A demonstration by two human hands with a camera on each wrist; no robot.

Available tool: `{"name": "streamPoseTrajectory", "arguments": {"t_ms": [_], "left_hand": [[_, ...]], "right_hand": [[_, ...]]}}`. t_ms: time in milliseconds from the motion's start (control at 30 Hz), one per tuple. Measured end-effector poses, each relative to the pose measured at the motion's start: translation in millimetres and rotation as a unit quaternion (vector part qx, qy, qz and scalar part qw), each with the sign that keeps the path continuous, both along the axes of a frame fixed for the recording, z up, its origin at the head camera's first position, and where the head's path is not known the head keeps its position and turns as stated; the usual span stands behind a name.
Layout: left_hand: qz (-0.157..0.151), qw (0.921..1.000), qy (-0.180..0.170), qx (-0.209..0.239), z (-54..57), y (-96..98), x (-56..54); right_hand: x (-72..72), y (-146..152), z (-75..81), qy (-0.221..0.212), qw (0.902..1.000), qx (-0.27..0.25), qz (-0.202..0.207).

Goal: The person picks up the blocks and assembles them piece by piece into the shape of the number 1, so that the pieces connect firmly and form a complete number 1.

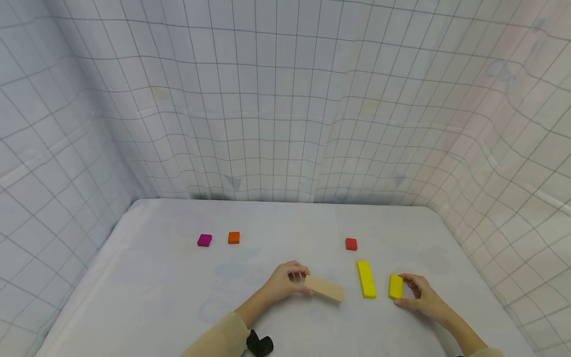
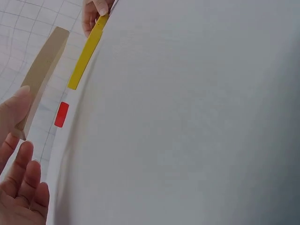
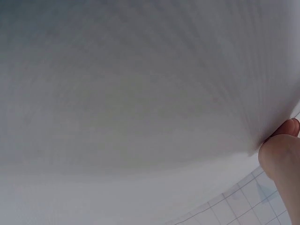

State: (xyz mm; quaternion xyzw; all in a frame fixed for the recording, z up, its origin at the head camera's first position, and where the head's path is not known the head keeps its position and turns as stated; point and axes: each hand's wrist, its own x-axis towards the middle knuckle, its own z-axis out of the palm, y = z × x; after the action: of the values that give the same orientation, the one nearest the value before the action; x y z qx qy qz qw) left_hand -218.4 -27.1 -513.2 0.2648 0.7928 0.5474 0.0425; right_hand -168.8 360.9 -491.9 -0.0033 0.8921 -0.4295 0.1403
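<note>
My left hand (image 1: 285, 282) pinches one end of a plain wooden block (image 1: 324, 289) between thumb and fingers; in the left wrist view the wooden block (image 2: 44, 70) slants upward away from the thumb. On the right, my right hand (image 1: 421, 296) grips a short yellow block (image 1: 395, 286) by its ends, thumb at the near end and fingers at the far end. Between the two hands a longer yellow block (image 1: 366, 279) lies on the table. In the right wrist view only part of the right hand (image 3: 281, 154) shows, and its block is hidden.
A small red block (image 1: 351, 244) lies behind the long yellow one. Farther left are an orange block (image 1: 234, 238) and a magenta block (image 1: 204, 240). White gridded curtains (image 1: 285, 99) hang around the white table (image 1: 147, 277) at the back and sides.
</note>
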Motion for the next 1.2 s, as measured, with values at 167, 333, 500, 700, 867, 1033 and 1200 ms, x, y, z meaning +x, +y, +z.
{"name": "streamPoseTrajectory", "arguments": {"t_ms": [167, 333, 500, 700, 867, 1033, 1200], "left_hand": [[0.022, 0.9994, -0.019, 0.018, 0.2, -14.9, 11.1], [0.05, 0.9983, -0.023, 0.019, -1.0, -26.9, 19.2], [0.078, 0.9964, -0.029, 0.017, 12.4, -36.1, 32.3], [0.111, 0.9932, -0.03, 0.018, 36.0, -45.3, 50.6], [0.129, 0.9907, -0.039, 0.019, 34.2, -49.6, 55.6], [0.144, 0.9885, -0.045, 0.012, 35.5, -50.7, 59.8], [0.151, 0.9879, -0.034, 0.01, 33.3, -50.8, 61.2]], "right_hand": [[1.0, -1, 0.3, -0.005, 1.0, 0.002, -0.003], [0.7, -2, 0.4, -0.009, 0.9999, 0.001, -0.007], [-0.6, -1, 0.1, -0.005, 0.9999, 0.014, -0.009], [-2.2, -1, -1.9, 0.0, 0.9998, 0.017, -0.008], [-2.8, -1, -2.9, 0.001, 0.9999, 0.013, -0.009], [-2.8, 0, -3.1, 0.003, 0.9999, 0.013, -0.007], [-2.8, 0, -3.0, 0.002, 0.9998, 0.016, -0.007]]}}
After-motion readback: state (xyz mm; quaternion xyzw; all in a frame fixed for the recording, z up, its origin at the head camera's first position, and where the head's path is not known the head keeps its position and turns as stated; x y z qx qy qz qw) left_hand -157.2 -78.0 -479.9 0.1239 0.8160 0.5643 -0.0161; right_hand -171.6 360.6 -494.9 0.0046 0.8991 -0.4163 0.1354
